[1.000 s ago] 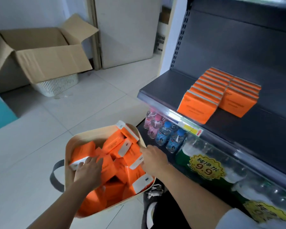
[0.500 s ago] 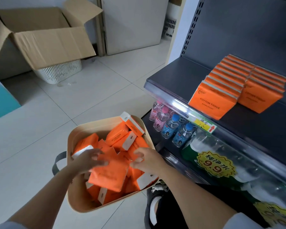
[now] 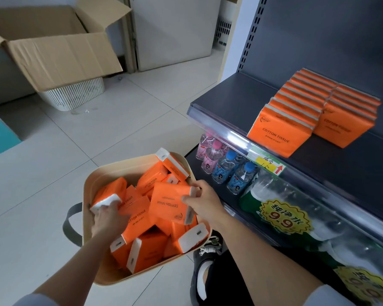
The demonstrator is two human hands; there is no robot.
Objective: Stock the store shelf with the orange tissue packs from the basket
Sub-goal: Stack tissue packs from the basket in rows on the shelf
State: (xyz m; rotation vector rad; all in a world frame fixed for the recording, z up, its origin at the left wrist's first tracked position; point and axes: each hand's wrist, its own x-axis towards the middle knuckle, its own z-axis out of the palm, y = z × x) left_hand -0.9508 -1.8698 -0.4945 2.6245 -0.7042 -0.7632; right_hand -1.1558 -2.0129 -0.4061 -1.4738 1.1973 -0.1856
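A beige basket with a dark handle stands on the floor, full of several orange tissue packs lying at all angles. My right hand grips one orange tissue pack by its right end, held flat just above the heap. My left hand reaches into the basket's left side, its fingers closed around another orange pack with a white end. On the dark shelf to the right stand two rows of orange tissue packs, upright.
Below the shelf are small water bottles with pink and blue caps and wrapped packs of large bottles. An open cardboard box sits on a white plastic basket at the back left. My shoe is beside the beige basket.
The orange pack lifted by both hands has passed to my right hand and shifted right. My left hand has dropped back into the basket's left side onto another pack.
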